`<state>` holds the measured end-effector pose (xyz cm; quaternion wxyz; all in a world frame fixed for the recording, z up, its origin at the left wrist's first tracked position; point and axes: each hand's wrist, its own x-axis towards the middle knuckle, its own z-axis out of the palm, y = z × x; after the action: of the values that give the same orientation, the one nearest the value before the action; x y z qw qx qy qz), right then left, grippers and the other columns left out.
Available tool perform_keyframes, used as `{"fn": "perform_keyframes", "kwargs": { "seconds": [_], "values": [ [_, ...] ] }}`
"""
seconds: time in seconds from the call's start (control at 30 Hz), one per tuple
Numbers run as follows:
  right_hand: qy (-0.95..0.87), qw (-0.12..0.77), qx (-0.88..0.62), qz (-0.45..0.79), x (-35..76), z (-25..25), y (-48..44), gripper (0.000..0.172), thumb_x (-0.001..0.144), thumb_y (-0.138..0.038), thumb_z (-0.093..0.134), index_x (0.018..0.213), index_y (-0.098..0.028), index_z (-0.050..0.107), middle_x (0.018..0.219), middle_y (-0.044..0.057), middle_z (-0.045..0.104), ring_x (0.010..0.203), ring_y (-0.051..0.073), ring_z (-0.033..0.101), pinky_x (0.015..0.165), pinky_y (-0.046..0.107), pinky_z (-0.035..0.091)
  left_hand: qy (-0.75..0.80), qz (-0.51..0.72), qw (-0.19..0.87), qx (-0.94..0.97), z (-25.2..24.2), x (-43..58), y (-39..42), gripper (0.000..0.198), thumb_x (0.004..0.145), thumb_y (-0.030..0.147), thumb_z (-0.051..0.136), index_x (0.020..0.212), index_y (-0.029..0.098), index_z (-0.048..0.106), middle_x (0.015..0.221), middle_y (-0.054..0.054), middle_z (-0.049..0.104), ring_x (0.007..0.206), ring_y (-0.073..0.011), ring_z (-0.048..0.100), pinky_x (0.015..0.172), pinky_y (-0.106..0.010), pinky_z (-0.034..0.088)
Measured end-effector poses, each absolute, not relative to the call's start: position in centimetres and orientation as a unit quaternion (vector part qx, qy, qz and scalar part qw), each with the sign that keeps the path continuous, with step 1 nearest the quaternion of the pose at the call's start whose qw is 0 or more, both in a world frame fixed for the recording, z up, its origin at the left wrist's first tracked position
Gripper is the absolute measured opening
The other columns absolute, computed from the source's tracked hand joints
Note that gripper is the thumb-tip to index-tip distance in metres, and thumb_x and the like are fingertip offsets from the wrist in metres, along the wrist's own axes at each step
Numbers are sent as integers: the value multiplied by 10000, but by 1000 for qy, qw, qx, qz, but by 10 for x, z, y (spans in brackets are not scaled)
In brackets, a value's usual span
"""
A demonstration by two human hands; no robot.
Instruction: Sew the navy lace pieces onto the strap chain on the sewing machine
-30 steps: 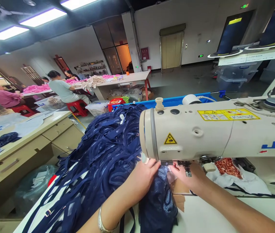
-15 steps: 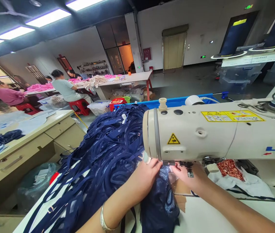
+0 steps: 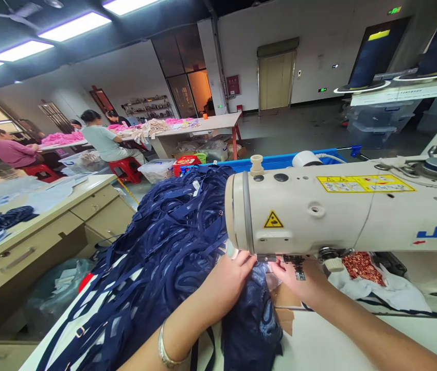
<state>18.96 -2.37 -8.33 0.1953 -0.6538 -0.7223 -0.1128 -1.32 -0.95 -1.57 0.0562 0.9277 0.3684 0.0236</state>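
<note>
My left hand [image 3: 228,283] and my right hand [image 3: 299,281] meet under the head of a cream sewing machine [image 3: 318,211], both pressed onto a piece of navy lace fabric [image 3: 255,314] on the machine bed. The fingers of both hands are curled and pinched on the fabric close to the needle area, partly hidden by the machine head. A silver bangle sits on my left wrist. A big heap of navy straps and garments [image 3: 164,247] lies to the left of my left hand.
A blue crate [image 3: 280,161] stands behind the machine. White cloth and reddish bits [image 3: 361,265] lie right of the needle. A beige desk with drawers [image 3: 48,226] is on the left. Several people sit at far tables [image 3: 203,126] with pink goods.
The view shifted slightly. Both hands stay on the navy fabric under the machine head with almost no movement.
</note>
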Motion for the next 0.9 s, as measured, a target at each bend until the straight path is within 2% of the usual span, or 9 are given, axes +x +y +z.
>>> {"fn": "perform_keyframes", "kwargs": {
  "seconds": [0.37,0.5,0.67,0.8,0.9],
  "values": [
    [-716,217,-651,-129,190,-82,-25,360,902,-441,443,719,-238,677,596,24,615,593,187,551,646,317,352,362,24,43,931,-22,-15,-9,320,933,101,384,1191,163,564,1083,-110,580,980,-241,543,850,-376,470],
    [-723,234,-634,-144,190,-84,-26,344,913,-426,447,761,-254,704,644,30,645,614,193,565,688,328,370,364,27,44,930,-21,-15,-9,320,933,103,392,1199,169,558,1113,-107,577,1006,-246,537,854,-377,471],
    [-734,217,-618,-180,193,-86,-28,319,917,-429,462,781,-271,703,701,27,663,645,215,579,671,342,368,366,30,48,929,-17,-15,-11,350,926,92,391,1233,179,535,1163,-103,566,1038,-244,525,889,-378,455],
    [-736,216,-622,-158,194,-87,-30,229,885,-365,505,804,-267,696,705,31,658,684,223,587,698,342,380,371,27,49,927,-16,-15,-12,364,923,81,371,1230,184,540,1162,-105,568,1052,-240,521,892,-377,449],
    [-742,212,-622,-131,195,-88,-31,231,890,-355,488,834,-264,693,758,41,672,730,222,593,739,341,393,371,31,48,927,-15,-15,-12,378,916,71,365,1230,191,538,1173,-103,566,1080,-242,510,905,-385,442]
  ]
}}
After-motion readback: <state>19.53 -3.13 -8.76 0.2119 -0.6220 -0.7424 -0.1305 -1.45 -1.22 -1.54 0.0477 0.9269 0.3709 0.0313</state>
